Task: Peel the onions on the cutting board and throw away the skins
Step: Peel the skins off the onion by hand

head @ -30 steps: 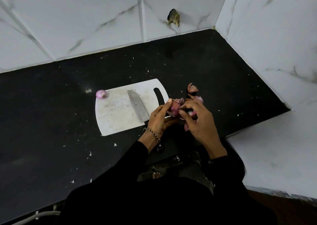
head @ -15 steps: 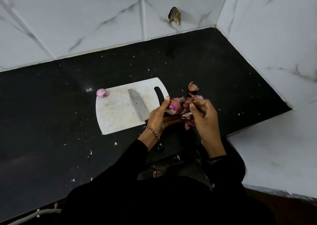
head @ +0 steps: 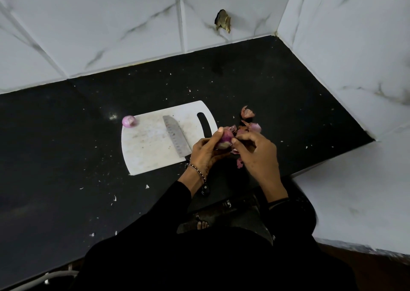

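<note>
My left hand (head: 205, 151) holds a small purple onion (head: 225, 141) just off the right edge of the white cutting board (head: 150, 148). My right hand (head: 258, 155) has its thumb and fingertips pinched at the onion's right side. A peeled pale purple onion (head: 129, 121) sits at the board's far left corner. A pile of pink onion skins (head: 249, 122) lies on the black counter beyond my right hand, and another skin scrap (head: 239, 163) shows under it.
A knife (head: 176, 138) lies on the board, blade pointing away, its handle hidden under my left wrist. The black counter (head: 66, 146) is flecked with small white bits. White marble-look tiled walls close the back and right sides. The counter's front edge runs near my body.
My right hand pulled away to the right half a second ago, then came back to the onion. My left hand has kept hold of the onion in nearly the same place.
</note>
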Demonstrator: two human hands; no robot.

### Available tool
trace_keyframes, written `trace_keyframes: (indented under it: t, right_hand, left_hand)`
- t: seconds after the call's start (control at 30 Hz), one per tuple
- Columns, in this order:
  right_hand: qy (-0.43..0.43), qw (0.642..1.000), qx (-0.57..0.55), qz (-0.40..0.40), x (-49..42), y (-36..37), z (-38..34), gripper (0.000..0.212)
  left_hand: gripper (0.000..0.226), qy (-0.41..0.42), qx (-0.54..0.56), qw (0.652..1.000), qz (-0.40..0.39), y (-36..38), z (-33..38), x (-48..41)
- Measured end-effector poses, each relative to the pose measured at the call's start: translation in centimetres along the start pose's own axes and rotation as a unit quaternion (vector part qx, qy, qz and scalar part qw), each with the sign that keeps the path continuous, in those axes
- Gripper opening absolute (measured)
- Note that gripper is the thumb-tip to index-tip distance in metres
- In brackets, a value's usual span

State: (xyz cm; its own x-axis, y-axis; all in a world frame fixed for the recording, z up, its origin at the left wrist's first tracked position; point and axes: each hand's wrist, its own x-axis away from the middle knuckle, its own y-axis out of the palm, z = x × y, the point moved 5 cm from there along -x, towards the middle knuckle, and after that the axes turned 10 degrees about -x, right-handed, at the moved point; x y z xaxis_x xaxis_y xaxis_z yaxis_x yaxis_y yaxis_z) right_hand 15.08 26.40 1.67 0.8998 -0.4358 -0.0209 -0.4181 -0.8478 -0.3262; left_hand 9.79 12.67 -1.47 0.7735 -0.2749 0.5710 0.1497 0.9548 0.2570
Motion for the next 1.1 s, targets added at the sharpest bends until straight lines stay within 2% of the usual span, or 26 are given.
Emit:
trace_keyframes:
  t: [0.1, 0.23, 0.37, 0.6, 0.77, 0.87, 1.03, 1.1]
  right_hand:
    - [0.001, 1.0, 0.005, 0.016, -0.4, -0.3, 0.2, 0.011]
    - [0.012, 0.998, 0.01, 0.064, -0.9, -1.6, 1.1, 0.014]
    - [0.023, 0.997, 0.024, 0.072, -1.3, -2.4, 1.8, 0.015]
    - [-0.021, 0.993, 0.102, 0.051, -1.6, -2.1, 1.4, 0.013]
    - [-0.015, 0.996, 0.083, 0.032, -1.6, -2.0, 1.2, 0.017]
    - [-0.018, 0.994, 0.109, 0.018, -1.6, -2.0, 1.2, 0.021]
    - [-0.094, 0.995, 0.027, -0.03, -1.0, -1.7, -0.9, 0.017]
    - [-0.124, 0.99, 0.019, -0.067, -0.8, -1.3, -1.7, 0.025]
  left_hand:
    - [0.051, -0.012, 0.025, 1.0, -0.004, 0.2, -0.1, -0.1]
    - [0.036, -0.024, 0.078, 0.997, -0.014, 0.3, 0.0, -0.4]
    - [0.029, -0.038, 0.1, 0.994, -0.025, 0.3, 0.1, -0.3]
    - [0.031, -0.035, 0.077, 0.995, -0.046, 0.7, 0.1, -0.4]
    - [0.028, -0.031, 0.044, 0.997, -0.054, 1.0, 0.0, -0.6]
    - [0.028, -0.015, 0.005, 0.998, -0.06, 1.1, 0.0, -0.7]
    - [0.041, 0.001, -0.035, 0.996, -0.076, 1.3, 0.2, -0.7]
    - [0.043, 0.011, -0.042, 0.996, -0.084, 1.4, 0.4, -0.6]
